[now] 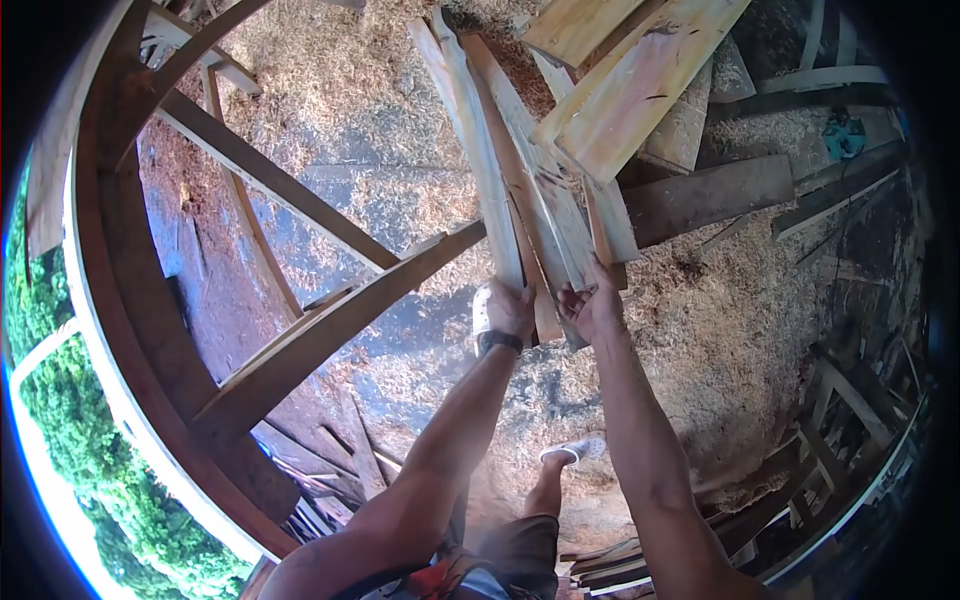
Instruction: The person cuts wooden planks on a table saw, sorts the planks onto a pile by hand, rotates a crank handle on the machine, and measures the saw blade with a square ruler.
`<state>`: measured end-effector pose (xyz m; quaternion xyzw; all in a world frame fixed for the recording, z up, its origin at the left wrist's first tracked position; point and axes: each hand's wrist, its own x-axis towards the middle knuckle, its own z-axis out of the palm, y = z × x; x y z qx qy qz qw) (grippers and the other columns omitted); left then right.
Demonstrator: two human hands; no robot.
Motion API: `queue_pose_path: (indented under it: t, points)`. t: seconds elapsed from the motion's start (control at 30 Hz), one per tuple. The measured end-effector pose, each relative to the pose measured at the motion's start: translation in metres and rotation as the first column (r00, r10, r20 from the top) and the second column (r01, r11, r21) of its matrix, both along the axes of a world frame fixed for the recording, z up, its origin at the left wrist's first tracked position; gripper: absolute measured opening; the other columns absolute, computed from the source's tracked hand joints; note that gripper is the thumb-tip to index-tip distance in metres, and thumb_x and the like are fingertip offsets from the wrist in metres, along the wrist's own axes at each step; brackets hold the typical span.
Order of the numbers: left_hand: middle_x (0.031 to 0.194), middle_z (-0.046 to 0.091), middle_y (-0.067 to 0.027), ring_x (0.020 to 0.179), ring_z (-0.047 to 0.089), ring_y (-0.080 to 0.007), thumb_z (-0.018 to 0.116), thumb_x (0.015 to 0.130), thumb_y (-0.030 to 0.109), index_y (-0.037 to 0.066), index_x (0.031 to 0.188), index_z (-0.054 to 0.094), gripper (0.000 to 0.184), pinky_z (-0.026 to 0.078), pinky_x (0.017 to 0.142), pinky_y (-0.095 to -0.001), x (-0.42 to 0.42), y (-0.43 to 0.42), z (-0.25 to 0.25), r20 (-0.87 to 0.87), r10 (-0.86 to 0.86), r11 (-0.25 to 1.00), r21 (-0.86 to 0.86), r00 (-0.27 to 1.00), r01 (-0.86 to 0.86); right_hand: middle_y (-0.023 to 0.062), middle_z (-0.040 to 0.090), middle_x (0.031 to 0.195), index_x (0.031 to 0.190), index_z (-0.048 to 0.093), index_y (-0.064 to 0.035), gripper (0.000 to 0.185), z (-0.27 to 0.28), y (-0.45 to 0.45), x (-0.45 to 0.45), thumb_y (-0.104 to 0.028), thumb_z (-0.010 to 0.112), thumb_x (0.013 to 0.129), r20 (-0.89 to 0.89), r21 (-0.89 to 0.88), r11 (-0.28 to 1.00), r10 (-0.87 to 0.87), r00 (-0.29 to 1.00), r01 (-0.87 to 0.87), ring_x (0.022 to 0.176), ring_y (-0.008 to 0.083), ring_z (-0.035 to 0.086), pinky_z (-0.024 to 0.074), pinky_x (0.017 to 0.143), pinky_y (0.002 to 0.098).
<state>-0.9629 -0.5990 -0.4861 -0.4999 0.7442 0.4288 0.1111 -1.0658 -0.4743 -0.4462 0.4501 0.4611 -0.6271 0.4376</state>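
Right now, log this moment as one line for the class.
left hand: at plank ends | right hand: at neighbouring ends | planks: side by side | ground: strewn with shavings

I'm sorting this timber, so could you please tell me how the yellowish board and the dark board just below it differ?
The yellowish board is light with a pinkish patch; the dark board is dull grey-brown. The yellowish board runs steeply diagonal in view, while the dark board lies closer to crosswise. Both are broad and flat.
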Motion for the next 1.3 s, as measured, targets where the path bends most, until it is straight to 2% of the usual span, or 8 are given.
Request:
queue_pose_path:
  t: [0.17,0.57,0.7,0.9,0.97,1.03,1.17,1.3]
  points:
    - [0.098,0.064,-0.0346,0.095,0.063,-0.0512,0.070,0.087,0.038,-0.004,0.114,0.044,0.057,0.051,0.078,-0.0533,0.003,-0.002,-0.001,-0.040,0.006,0.997,-0.070,0.999,-0.009,0.0090,0.069,0.094,0.123,0.059,-0.0029,0.054,-0.030,0.009,-0.007,-0.043,0.069,0.088,-0.244,-0.129,0.921,0.329,0.912,-0.367,0.082,0.0176,0.069,0.0540,0.072,0.0346]
    - [0.121,0.059,-0.0294,0.102,0.066,-0.0373,0.059,0.096,0.029,-0.007,0.127,0.037,0.052,0.054,0.081,-0.0429,-0.003,-0.014,-0.054,-0.136,0.155,0.837,0.544,0.979,-0.057,0.0118,0.065,0.123,0.130,0.056,-0.0011,0.044,-0.004,0.014,0.041,-0.012,0.065,0.089,-0.338,-0.430,0.902,-0.113,0.934,-0.046,0.097,0.0184,0.066,0.0523,0.086,0.0309]
    - [0.100,0.068,-0.0195,0.091,0.067,-0.0344,0.057,0.094,0.040,-0.003,0.126,0.047,0.054,0.052,0.078,-0.0429,0.031,-0.015,-0.103,-0.349,-0.119,0.987,0.058,0.929,0.148,0.0131,0.065,0.124,0.132,0.054,-0.0007,0.046,-0.010,0.020,0.043,-0.014,0.065,0.090,-0.338,-0.447,0.889,-0.062,0.939,-0.102,0.092,0.0194,0.069,0.0554,0.083,0.0333]
    - [0.100,0.068,-0.0175,0.095,0.065,-0.0302,0.057,0.093,0.033,0.003,0.118,0.060,0.039,0.051,0.080,-0.0397,0.060,-0.041,-0.018,-0.092,-0.027,0.955,0.292,0.995,0.053,0.0149,0.072,0.091,0.110,0.066,0.0003,0.045,0.016,0.027,0.016,-0.038,0.071,0.087,-0.122,0.314,0.670,0.731,0.671,-0.673,0.085,0.0230,0.071,0.0578,0.077,0.0380]
    - [0.102,0.068,-0.0171,0.097,0.064,-0.0349,0.056,0.092,0.025,0.003,0.119,0.058,0.035,0.050,0.078,-0.0442,0.087,-0.051,0.012,-0.090,-0.743,0.669,-0.105,0.663,0.736,0.0156,0.072,0.078,0.101,0.068,0.0020,0.051,0.006,0.052,0.011,-0.045,0.074,0.083,-0.035,0.619,0.368,0.895,0.444,-0.694,0.082,0.0275,0.071,0.0576,0.077,0.0397]
    - [0.097,0.070,-0.0188,0.094,0.068,-0.0325,0.058,0.092,0.031,0.000,0.107,0.066,0.036,0.054,0.078,-0.0388,0.111,-0.038,0.044,-0.058,-0.306,0.888,0.342,0.950,0.307,0.0182,0.072,0.084,0.109,0.065,0.0043,0.054,0.010,0.067,0.006,-0.043,0.073,0.084,-0.167,0.853,0.326,0.910,0.379,-0.407,0.084,0.0331,0.070,0.0565,0.080,0.0402]
    - [0.095,0.068,-0.0213,0.097,0.066,-0.0390,0.059,0.090,0.035,-0.002,0.108,0.064,0.041,0.052,0.086,-0.0463,0.137,-0.036,0.146,0.186,-0.469,0.863,0.304,0.864,0.403,0.0259,0.053,0.130,0.140,0.041,-0.0005,0.080,0.011,0.053,-0.029,-0.049,0.070,0.082,-0.102,0.994,0.103,0.993,0.062,-0.026,0.118,0.0378,0.056,0.0499,0.093,0.0471]
    - [0.131,0.051,-0.0271,0.115,0.056,-0.0466,0.064,0.085,0.038,-0.005,0.130,0.047,0.064,0.049,0.093,-0.0504,0.199,-0.029,0.195,0.476,-0.608,0.790,0.288,0.635,0.541,0.0264,0.034,0.149,0.151,0.017,-0.0022,0.109,0.010,0.013,-0.072,-0.050,0.078,0.074,0.102,0.918,-0.063,0.992,0.080,-0.391,0.130,0.0390,0.047,0.0473,0.098,0.0517]
